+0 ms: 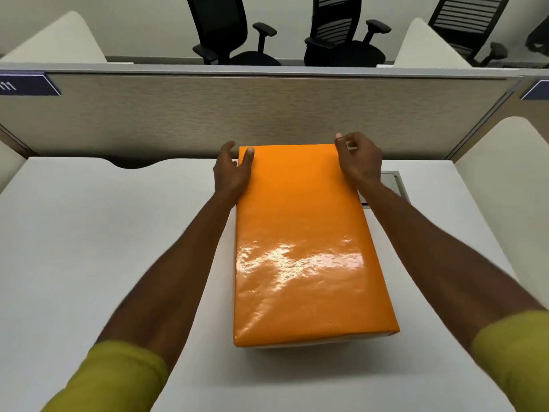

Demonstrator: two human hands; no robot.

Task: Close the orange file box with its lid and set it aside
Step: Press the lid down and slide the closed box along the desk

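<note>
A glossy orange lid (pixel 303 233) lies flat over the file box, covering its top; only a thin pale strip of the box (pixel 312 344) shows under the near edge. The box stands lengthwise in the middle of the white desk (pixel 104 233). My left hand (pixel 233 172) grips the lid's far left corner, thumb on top and fingers down the side. At the far right corner my right hand (pixel 359 160) holds the lid's edge with its fingers curled over it. The box's inside is hidden.
A grey cubicle partition (pixel 267 114) rises right behind the box. A metal cable hatch (pixel 395 185) is set into the desk to the right of the box. Black office chairs (pixel 228 28) stand beyond the partition. White side panels (pixel 505 179) flank the desk.
</note>
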